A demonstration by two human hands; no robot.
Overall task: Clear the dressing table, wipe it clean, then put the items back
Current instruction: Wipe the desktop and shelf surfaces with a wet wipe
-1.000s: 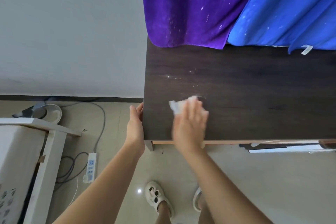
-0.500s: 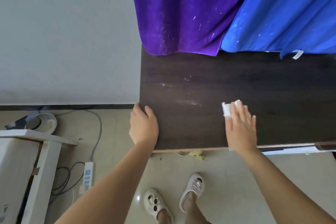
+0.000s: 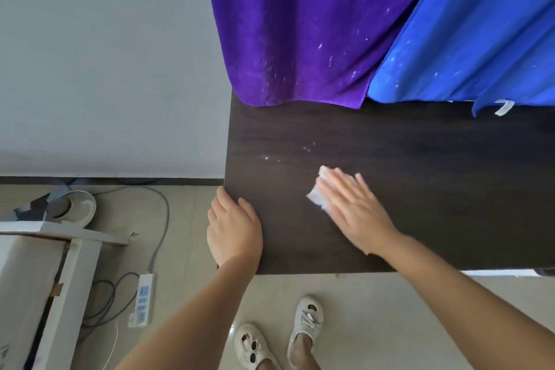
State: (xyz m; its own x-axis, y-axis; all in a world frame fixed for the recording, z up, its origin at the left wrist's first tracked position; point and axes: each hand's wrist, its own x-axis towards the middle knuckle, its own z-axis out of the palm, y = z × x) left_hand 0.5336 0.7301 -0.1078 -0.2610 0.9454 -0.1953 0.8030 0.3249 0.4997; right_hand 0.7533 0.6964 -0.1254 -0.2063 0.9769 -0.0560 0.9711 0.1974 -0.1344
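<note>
The dark wooden dressing table (image 3: 435, 177) fills the right half of the view, with nothing standing on its visible top. My right hand (image 3: 356, 210) lies flat on the tabletop and presses a white wipe (image 3: 318, 194) against it; part of the wipe sticks out past my fingers to the left. My left hand (image 3: 232, 227) rests on the table's front left corner, fingers spread, holding nothing. A few pale specks (image 3: 288, 155) mark the wood just beyond the wipe.
A purple cloth (image 3: 300, 24) and a blue cloth (image 3: 468, 33) hang over the table's back edge. On the floor at left lie a white power strip (image 3: 141, 299) with cables, a white box (image 3: 33, 285) and a round fan base (image 3: 75, 207). My feet in white sandals (image 3: 279, 330) stand below the table's front edge.
My right hand has slid the wipe left across the tabletop, back toward the middle. My left hand stays on the front left corner.
</note>
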